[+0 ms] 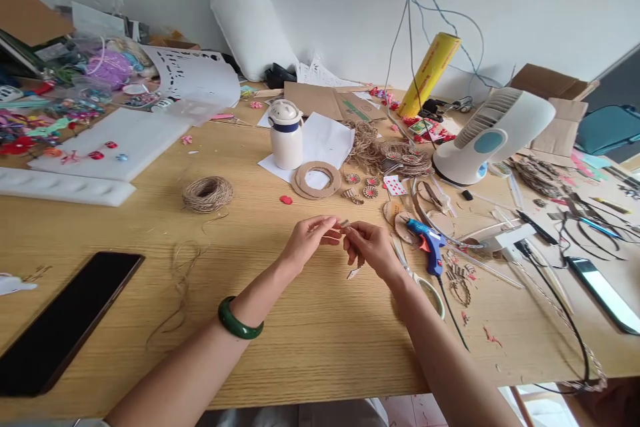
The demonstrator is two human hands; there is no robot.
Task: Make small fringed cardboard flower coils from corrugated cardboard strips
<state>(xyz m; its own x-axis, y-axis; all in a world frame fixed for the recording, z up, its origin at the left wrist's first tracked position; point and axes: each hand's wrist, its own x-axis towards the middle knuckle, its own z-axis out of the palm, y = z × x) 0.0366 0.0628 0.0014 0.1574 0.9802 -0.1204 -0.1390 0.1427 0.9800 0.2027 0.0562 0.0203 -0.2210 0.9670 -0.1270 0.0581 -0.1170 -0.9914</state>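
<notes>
Both hands meet above the middle of the table. My left hand (311, 238) has its thumb and fingertips closed at one end of a narrow cardboard strip (345, 223). My right hand (369, 247) pinches the same strip from the other side, and a loose pale end (355, 273) hangs below its fingers. Just beyond the hands lie several small round corrugated pieces (371, 192) with red centres, a red scrap (286, 200) and a flat cardboard ring (316, 180). Right of my right hand rests a blue glue gun (425, 240), with scissors (431, 293) partly hidden by my forearm.
A twine ball (207, 194) and a dark phone (65, 320) lie on the left. Behind stand a white bottle (287, 137) and a white fan (495, 133). A power strip (507, 240), cords, pliers (585, 213) and cardboard scraps crowd the right side.
</notes>
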